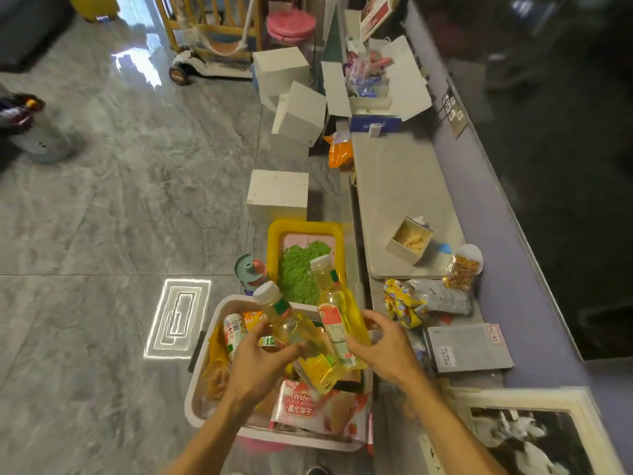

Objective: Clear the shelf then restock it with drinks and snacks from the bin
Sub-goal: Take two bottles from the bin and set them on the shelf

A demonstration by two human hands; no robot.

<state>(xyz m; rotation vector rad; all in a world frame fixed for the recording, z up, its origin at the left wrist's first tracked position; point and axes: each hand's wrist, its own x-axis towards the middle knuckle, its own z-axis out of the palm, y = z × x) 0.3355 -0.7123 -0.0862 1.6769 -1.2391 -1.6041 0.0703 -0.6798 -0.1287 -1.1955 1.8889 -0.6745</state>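
Two clear bottles of yellow drink with white caps are lifted above the white bin [205, 341] on the floor. My left hand [255, 361] grips the left bottle [286, 320], which leans to the upper left. My right hand [383, 347] grips the right bottle [334, 310], which stands nearly upright. Inside the bin lie a pink wafer pack [308, 406], a can [234, 329] and yellow snack bags. The grey shelf [397, 193] runs along the wall on the right.
On the shelf sit an open small box [409, 240], a snack jar [462, 267], yellow snack packets [402, 303] and a grey booklet [469, 347]. A yellow tray of green material [305, 265] stands beyond the bin. White boxes [277, 197] stand on the floor behind it.
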